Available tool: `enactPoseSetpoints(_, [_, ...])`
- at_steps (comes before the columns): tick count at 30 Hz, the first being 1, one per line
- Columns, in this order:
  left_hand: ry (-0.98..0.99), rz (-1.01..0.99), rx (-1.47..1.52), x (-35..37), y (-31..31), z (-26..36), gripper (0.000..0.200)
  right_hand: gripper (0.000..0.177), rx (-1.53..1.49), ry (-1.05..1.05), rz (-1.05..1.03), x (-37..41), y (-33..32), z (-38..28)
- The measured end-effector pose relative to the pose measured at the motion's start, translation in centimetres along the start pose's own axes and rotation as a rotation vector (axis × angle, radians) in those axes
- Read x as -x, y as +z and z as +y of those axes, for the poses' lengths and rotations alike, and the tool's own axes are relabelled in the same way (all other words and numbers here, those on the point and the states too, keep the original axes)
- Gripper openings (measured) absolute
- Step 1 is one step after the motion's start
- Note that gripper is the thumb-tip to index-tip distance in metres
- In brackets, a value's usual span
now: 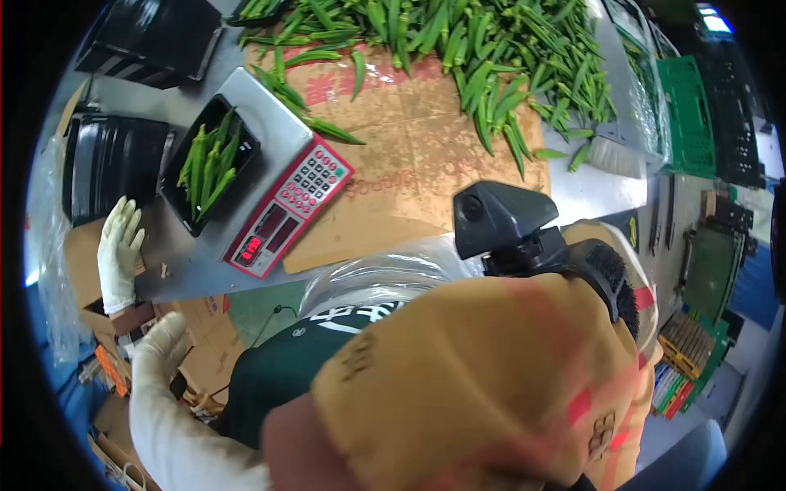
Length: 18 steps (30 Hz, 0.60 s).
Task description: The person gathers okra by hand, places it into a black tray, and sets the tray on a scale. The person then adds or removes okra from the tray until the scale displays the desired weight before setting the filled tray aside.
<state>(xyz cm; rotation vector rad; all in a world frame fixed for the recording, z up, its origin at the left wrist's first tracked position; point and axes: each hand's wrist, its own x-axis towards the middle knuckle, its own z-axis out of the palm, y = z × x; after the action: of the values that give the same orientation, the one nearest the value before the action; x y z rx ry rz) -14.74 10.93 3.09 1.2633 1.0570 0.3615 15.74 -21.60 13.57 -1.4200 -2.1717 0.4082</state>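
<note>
My left hand (120, 255), in a white glove, is raised beside the table's left edge. Its fingers are stretched upward, and nothing shows in them. My right hand (166, 340), also gloved, crosses over to the left below it. Its fingers are loosely bent with the thumb apart, and it holds nothing I can see. Nearest to the hands on the table is a red and white digital scale (307, 176), its red display lit. On its metal plate rests a black tray (174, 182) with several okra pods (211, 168) in it.
A large okra heap (491, 41) covers the table's far side, partly on a cardboard sheet (393, 155). Stacked black trays (115, 168) stand left of the scale. A brush (616, 157) lies right. Green crates (688, 106) stand beyond. My tan sleeve (458, 368) blocks the lower middle.
</note>
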Motion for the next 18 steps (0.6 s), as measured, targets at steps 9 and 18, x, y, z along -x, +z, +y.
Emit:
enactPoseSetpoints(9, [0.072, 0.091, -0.086, 2.1, 5.0, 1.5, 0.047, 0.051, -0.264, -0.042, -0.016, 0.6, -0.6, 6.0])
enactPoseSetpoints(18, [-0.083, 0.189, -0.132, 2.2, 7.2, -1.5, 0.045, 0.076, 0.339, 1.037, -0.445, 16.5, 13.1, 18.9])
